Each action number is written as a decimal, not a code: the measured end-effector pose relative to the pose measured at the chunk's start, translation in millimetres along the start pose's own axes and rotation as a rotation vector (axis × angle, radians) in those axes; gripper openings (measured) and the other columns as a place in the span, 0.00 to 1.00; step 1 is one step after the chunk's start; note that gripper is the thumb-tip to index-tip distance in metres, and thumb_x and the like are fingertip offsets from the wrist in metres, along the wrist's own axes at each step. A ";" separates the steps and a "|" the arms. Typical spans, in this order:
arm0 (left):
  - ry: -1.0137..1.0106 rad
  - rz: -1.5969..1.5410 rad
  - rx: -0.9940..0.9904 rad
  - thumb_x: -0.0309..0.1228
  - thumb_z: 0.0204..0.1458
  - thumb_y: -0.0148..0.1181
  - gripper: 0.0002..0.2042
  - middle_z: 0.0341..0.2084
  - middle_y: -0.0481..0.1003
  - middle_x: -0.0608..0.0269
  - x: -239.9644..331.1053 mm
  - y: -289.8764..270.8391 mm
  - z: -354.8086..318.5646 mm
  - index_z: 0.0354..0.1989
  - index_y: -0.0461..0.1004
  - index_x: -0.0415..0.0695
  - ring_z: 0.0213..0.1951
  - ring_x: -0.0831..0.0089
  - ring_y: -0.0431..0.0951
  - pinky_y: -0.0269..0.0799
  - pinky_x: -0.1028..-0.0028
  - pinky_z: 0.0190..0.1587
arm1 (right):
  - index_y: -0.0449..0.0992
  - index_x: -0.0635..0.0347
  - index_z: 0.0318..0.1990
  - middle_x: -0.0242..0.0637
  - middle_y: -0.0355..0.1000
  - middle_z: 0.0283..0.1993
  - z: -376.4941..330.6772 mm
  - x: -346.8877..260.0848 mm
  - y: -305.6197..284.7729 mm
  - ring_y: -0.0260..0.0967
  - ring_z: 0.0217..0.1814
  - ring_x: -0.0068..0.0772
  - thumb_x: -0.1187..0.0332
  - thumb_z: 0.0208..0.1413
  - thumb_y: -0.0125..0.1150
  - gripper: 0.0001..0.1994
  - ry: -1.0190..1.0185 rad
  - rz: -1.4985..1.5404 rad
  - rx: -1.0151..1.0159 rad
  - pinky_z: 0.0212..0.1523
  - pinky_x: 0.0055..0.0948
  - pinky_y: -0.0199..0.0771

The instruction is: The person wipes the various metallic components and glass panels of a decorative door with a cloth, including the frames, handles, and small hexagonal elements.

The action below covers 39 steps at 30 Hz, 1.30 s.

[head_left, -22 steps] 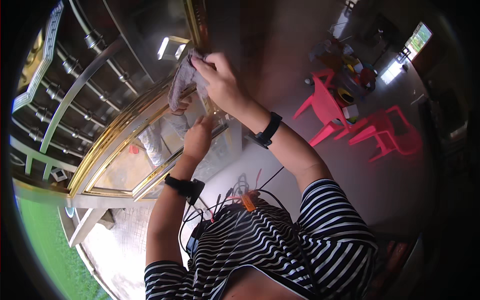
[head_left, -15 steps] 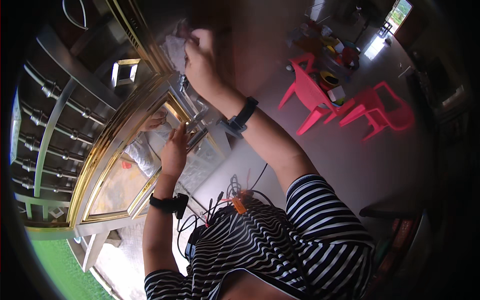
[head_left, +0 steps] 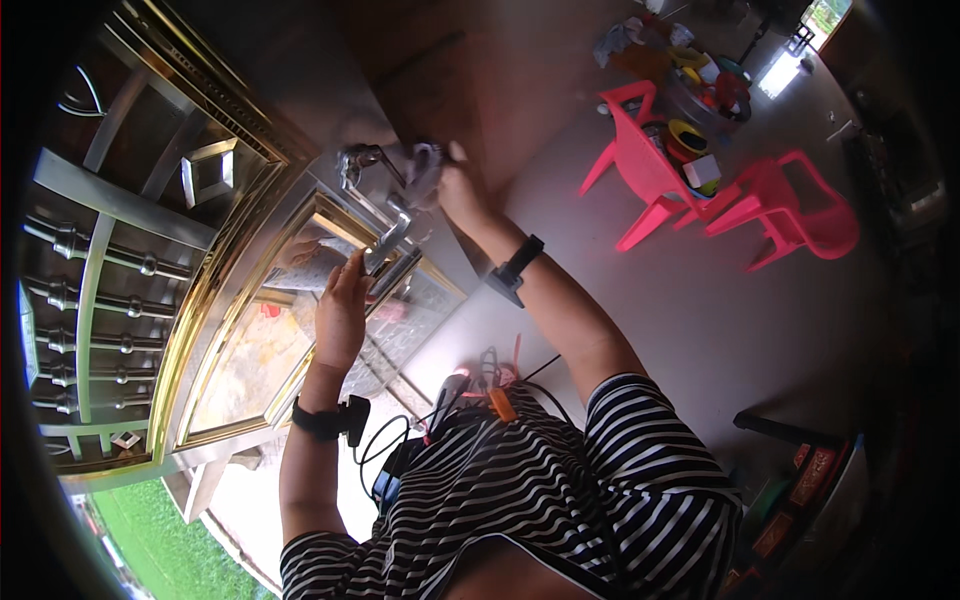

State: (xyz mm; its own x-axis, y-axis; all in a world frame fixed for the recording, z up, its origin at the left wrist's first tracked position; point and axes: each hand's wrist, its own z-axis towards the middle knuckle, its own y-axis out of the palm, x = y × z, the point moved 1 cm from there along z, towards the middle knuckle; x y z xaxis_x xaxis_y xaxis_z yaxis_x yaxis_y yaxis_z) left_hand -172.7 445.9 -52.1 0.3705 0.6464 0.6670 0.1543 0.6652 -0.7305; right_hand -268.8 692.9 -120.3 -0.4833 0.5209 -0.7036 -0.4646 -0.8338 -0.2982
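A metal door (head_left: pixel 250 330) with gold trim and a shiny panel stands in front of me. My left hand (head_left: pixel 342 305) rests flat against its panel just below the silver lever handle (head_left: pixel 385 225), fingers spread. My right hand (head_left: pixel 455 185) is closed on a crumpled grey cloth (head_left: pixel 425 170) pressed to the upper end of the handle. Both wrists carry dark bands.
Two pink plastic chairs (head_left: pixel 720 195) stand on the grey floor to the right, with a small cluttered table (head_left: pixel 700 75) behind them. Metal bars (head_left: pixel 100 270) run down the door's left side. Green ground (head_left: pixel 150 520) shows at lower left. Cables hang at my chest.
The view has swung, so the door and handle sit lower and more central. My right hand has moved with the cloth along the handle; my left hand stays on the door panel.
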 end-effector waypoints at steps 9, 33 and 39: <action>0.043 0.057 -0.071 0.17 0.59 0.50 0.20 0.36 0.73 0.54 -11.5 -14.2 -0.2 0.61 0.68 0.36 0.34 0.70 0.77 0.78 0.72 0.36 | 0.78 0.62 0.45 0.27 0.76 0.38 62.8 -56.1 -35.7 0.70 0.39 0.17 0.59 0.68 0.55 0.14 0.436 0.870 -0.216 0.42 0.22 0.72; 0.139 0.223 -0.204 0.23 0.57 0.59 0.24 0.38 0.79 0.53 15.0 -35.0 9.2 0.64 0.67 0.43 0.36 0.57 0.81 0.78 0.65 0.37 | 0.79 0.62 0.40 0.37 0.79 0.35 -187.3 -7.3 -182.8 0.74 0.35 0.24 0.57 0.61 0.61 0.15 1.395 0.286 -0.269 0.35 0.26 0.73; -0.044 0.246 0.025 0.25 0.61 0.55 0.12 0.37 0.79 0.51 93.2 -29.5 18.5 0.52 0.77 0.39 0.32 0.61 0.82 0.77 0.66 0.32 | 0.77 0.68 0.40 0.39 0.78 0.34 -296.0 -17.1 -306.8 0.73 0.33 0.28 0.54 0.61 0.62 0.20 1.332 0.222 0.125 0.34 0.30 0.74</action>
State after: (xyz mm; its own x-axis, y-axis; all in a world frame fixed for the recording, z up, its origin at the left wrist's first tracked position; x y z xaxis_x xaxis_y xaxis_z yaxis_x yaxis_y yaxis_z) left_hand -159.7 493.4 34.3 0.3537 0.8056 0.4753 0.0410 0.4943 -0.8683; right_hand 101.6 885.7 -207.7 0.4895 -0.2521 -0.8348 -0.5698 -0.8171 -0.0874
